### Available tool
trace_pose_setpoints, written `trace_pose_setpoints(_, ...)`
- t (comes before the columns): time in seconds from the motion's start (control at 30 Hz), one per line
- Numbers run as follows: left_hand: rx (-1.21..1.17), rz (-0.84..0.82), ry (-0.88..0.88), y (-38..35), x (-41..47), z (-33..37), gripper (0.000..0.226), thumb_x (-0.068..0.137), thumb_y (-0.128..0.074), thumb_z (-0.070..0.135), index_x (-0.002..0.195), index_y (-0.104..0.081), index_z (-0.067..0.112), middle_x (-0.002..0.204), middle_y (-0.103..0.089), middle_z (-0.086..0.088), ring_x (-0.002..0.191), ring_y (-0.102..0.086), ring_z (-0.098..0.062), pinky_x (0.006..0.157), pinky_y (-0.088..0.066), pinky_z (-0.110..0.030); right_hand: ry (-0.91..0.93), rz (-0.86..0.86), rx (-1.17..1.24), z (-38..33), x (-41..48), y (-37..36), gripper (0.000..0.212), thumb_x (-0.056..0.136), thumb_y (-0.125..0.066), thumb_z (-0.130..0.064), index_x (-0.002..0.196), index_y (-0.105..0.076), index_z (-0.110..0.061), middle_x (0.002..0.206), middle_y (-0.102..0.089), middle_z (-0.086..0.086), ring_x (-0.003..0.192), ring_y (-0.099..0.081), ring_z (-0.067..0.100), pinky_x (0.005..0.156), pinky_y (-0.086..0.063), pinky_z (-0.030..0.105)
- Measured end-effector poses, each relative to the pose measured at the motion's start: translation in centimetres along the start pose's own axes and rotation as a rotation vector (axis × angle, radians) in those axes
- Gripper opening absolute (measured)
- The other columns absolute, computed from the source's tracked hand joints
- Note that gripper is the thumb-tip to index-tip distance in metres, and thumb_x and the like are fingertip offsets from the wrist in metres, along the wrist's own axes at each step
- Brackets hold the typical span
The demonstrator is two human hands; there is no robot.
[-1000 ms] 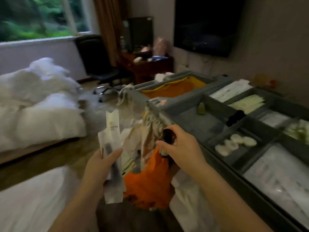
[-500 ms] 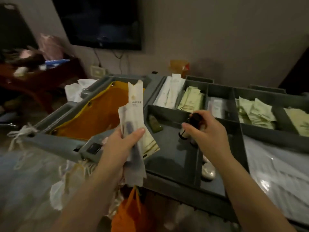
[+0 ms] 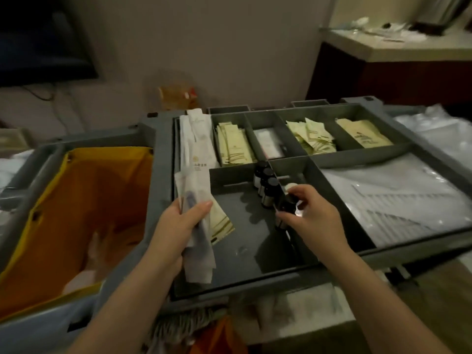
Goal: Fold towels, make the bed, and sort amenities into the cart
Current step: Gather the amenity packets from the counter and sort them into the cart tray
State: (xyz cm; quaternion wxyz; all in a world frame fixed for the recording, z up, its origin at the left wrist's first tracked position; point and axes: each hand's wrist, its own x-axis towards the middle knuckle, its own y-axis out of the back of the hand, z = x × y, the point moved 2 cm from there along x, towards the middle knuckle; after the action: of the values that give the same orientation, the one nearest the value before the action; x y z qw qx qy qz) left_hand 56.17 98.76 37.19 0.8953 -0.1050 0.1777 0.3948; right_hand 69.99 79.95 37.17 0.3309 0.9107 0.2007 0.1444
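Head view, only view.

Right hand (image 3: 311, 215) is gripping a small dark bottle (image 3: 284, 213). The thumb and fingers are curling round its upper part. The bottle is sitting low in the large front compartment of the cart tray (image 3: 255, 282), hard against the divider (image 3: 296, 249) at that compartment's 3 o'clock side. I cannot tell whether its base is touching the floor.

Key relation: a row of bottles (image 3: 267, 186), three with dark caps, is standing upright along the same divider. It is lying at about 11 o'clock from the right fingertips. The row runs from 11 to 5 o'clock, and the held bottle is sitting just beside its near end, in line with it. The bottle's long axis is reading as roughly upright, with the cap leaning slightly toward 1 o'clock.

Left hand (image 3: 178, 226) is clutching a sheaf of packets (image 3: 196, 200), long white ones over a beige one. The thumb is pressing across them, and their long axis is running from 12 to 6 o'clock. The matching white stock (image 3: 194, 139) is lying at 12 o'clock from this hand.

Judgement: the right hand is the nearer to the row, and the bottle placement is nearly done. The packets are not yet sorted.

Orange laundry bag (image 3: 89, 200) is hanging open at 9 o'clock.
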Motion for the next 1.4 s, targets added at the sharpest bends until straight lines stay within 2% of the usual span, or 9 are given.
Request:
trace_pose_setpoints(0.13,-0.048,-0.081,-0.018,0.5,0.2,0.0,0.034,0.083,-0.067,0.029,0.115,-0.057,0.019,0.1,-0.066,-0.004,0.093,-0.063,-0.023,0.071,-0.052,-0.037,-0.04,0.009,-0.277,-0.5,0.5,-0.8,0.044,0.077,-0.077,-0.032,0.107,-0.046,-0.037,0.098,-0.05,-0.01,0.09,-0.052,0.011,0.072,-0.041,0.025)
trace_pose_setpoints(0.33,-0.095,-0.134,-0.035,0.8,0.6,0.0,0.014,0.083,-0.068,0.026,0.094,-0.06,0.023,0.098,-0.067,-0.005,0.09,-0.063,-0.021,0.071,-0.051,-0.035,0.063,0.028,-0.512,-1.2,1.8,-1.8,0.044,0.079,-0.074,-0.03,0.117,-0.052,-0.025,0.12,-0.048,-0.005,0.112,-0.047,0.015,0.083,-0.043,0.026)
trace_pose_setpoints(0.5,-0.095,-0.176,-0.038,0.8,0.7,0.2,0.016,0.086,-0.065,0.02,0.101,-0.058,0.02,0.098,-0.065,-0.004,0.091,-0.062,-0.02,0.068,-0.05,-0.033,0.009,0.021,-0.502,-1.5,3.0,-2.2,0.051,0.08,-0.073,-0.027,0.122,-0.046,-0.023,0.124,-0.047,-0.003,0.111,-0.049,0.017,0.079,-0.041,0.025)
trace_pose_setpoints(0.63,-0.115,-0.196,-0.044,0.6,1.3,0.1,0.017,0.084,-0.067,0.021,0.098,-0.057,0.024,0.102,-0.065,-0.005,0.093,-0.062,-0.021,0.068,-0.051,-0.034,-0.047,0.037,-0.459,-1.4,3.1,-2.3,0.042,0.078,-0.074,-0.027,0.109,-0.045,-0.023,0.104,-0.045,-0.007,0.098,-0.051,0.014,0.07,-0.036,0.024)
trace_pose_setpoints(0.73,-0.165,-0.121,-0.104,-0.2,0.8,0.1,0.039,0.06,-0.078,0.043,0.089,-0.054,0.032,0.094,-0.068,0.005,0.084,-0.062,-0.008,0.057,-0.049,-0.024,-0.079,0.041,-0.397,-1.1,3.1,-2.3,0.042,0.077,-0.075,-0.028,0.1,-0.04,-0.027,0.1,-0.046,-0.009,0.089,-0.047,0.01,0.069,-0.037,0.024)
trace_pose_setpoints(0.97,-0.091,-0.152,-0.033,-0.5,1.3,1.0,0.02,0.084,-0.066,0.021,0.102,-0.057,0.023,0.1,-0.064,-0.003,0.09,-0.061,-0.021,0.063,-0.048,-0.033,-0.21,0.216,0.301,-0.7,0.3,0.5,0.019,0.088,-0.064,-0.031,0.089,-0.05,-0.018,0.074,-0.052,-0.002,0.064,-0.049,0.01,0.058,-0.04,0.022)
trace_pose_setpoints(1.1,-0.07,-0.159,-0.03,-2.6,1.3,1.2,0.025,0.085,-0.067,0.019,0.109,-0.06,0.015,0.098,-0.067,-0.009,0.091,-0.064,-0.026,0.069,-0.052,-0.037,-0.598,0.105,0.964,0.0,-0.5,2.6,0.012,0.09,-0.056,-0.02,0.08,-0.053,-0.013,0.071,-0.047,0.003,0.065,-0.044,0.014,0.062,-0.038,0.026)
trace_pose_setpoints(1.2,-0.062,-0.191,-0.037,-4.9,1.1,1.1,0.023,0.085,-0.066,0.017,0.107,-0.061,0.011,0.092,-0.068,-0.011,0.086,-0.065,-0.026,0.068,-0.052,-0.036,-0.612,-0.018,1.382,0.0,-1.2,4.7,0.015,0.075,-0.051,-0.014,0.089,-0.055,-0.012,0.077,-0.05,0.007,0.073,-0.047,0.018,0.072,-0.04,0.032)
trace_pose_setpoints(1.4,-0.032,-0.233,-0.041,-8.2,1.1,1.2,0.033,0.084,-0.066,0.02,0.116,-0.058,0.018,0.1,-0.066,-0.009,0.09,-0.064,-0.025,0.064,-0.05,-0.035,-0.542,-0.153,1.293,2.0,-1.9,7.3,0.03,0.089,-0.05,0.0,0.118,-0.057,-0.005,0.105,-0.062,0.015,0.095,-0.061,0.023,0.089,-0.049,0.033)
